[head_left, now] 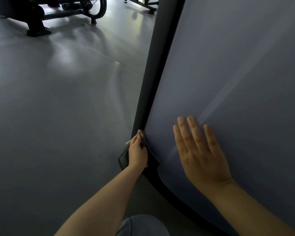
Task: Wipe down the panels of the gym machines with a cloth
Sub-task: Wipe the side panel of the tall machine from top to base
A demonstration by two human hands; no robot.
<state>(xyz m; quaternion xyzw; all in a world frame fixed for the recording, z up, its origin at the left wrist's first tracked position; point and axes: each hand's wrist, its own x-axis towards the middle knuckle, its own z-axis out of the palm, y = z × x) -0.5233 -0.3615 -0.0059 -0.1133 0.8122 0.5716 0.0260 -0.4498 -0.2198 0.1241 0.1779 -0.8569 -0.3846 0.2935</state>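
left hand (138,153) pinches the pale cloth (140,133) on the panel (228,74)'s dark edge trim (144,103) at 7 o'clock, right hand (200,151) flat, fingers straight, bracing panel; best to keep cloth pressed, follow trim.

Dim, cool grey light overall — soft glare patch on the floor (66,58) toward 10 o'clock. A pale diagonal streak of reflection crosses the panel (237,74) from 2 o'clock down. Machine bases at 11–12 o'clock near-silhouette, slightly blurred. Wide-angle bowing of the panel's dark edge.
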